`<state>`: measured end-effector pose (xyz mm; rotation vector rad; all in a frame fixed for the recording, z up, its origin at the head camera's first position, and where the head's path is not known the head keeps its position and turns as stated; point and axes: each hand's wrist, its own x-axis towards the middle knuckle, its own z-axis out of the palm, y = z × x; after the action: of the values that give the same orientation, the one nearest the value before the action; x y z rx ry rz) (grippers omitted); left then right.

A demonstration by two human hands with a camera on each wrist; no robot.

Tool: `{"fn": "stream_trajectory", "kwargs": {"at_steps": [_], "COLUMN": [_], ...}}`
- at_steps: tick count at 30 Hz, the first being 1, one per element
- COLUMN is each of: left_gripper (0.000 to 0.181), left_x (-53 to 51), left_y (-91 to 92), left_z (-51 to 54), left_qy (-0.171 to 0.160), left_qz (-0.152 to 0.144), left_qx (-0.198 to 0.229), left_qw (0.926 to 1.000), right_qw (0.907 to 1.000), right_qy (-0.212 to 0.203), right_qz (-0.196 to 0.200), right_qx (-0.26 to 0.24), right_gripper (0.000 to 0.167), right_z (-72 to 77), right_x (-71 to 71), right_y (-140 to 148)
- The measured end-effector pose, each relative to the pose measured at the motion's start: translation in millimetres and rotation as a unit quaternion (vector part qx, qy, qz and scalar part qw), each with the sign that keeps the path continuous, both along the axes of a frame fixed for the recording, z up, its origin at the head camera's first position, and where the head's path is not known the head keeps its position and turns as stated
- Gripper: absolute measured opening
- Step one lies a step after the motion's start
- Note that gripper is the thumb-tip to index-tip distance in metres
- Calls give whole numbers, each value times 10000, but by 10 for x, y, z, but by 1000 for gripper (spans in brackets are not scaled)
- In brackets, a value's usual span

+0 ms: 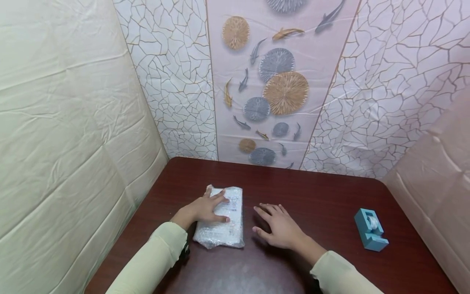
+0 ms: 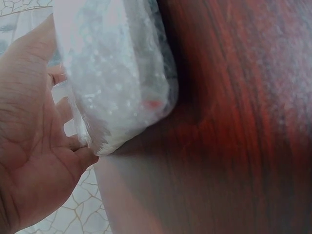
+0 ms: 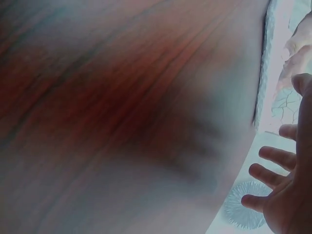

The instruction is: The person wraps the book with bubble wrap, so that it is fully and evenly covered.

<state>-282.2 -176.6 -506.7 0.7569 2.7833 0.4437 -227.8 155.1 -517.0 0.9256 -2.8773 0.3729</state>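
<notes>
A flat rectangular package in bubble wrap [image 1: 232, 228] lies on the dark red-brown table, with faint print showing through the plastic. My left hand [image 1: 205, 209] rests on its left part, fingers spread over the top. From the left wrist view, the wrapped package [image 2: 109, 63] stands close up beside the left hand [image 2: 34, 126], whose fingers touch its far edge. To the right of the package and apart from it, my right hand [image 1: 284, 230] hovers low over the table, holding nothing. Its slightly bent, spread fingers also show in the right wrist view.
A blue tape dispenser [image 1: 371, 230] with a roll of clear tape stands on the table's right side. Behind the table [image 1: 312, 188] hangs a patterned cloth [image 1: 183, 81] with fish and round motifs. Cream fabric walls [image 1: 73, 143] close in both sides.
</notes>
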Motion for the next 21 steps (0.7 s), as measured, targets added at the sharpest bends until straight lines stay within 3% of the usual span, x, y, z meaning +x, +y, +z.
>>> {"fn": "stream_trajectory", "kwargs": {"at_steps": [14,21], "left_gripper": [78,78], "left_x": [-24,-23], "left_y": [-8,-24], "left_z": [-58,-40], "left_qy": [-54,42], "left_qz": [51,-87], "left_qx": [88,94], "left_qw": [9999,9999], "right_qw": [9997,9991], "right_qy": [125,321], "right_qz": [-225,-273], "right_qx": [-9,-9], "right_gripper": [72,70], "right_z": [10,36], "right_x": [85,136], "right_y": [164,275]}}
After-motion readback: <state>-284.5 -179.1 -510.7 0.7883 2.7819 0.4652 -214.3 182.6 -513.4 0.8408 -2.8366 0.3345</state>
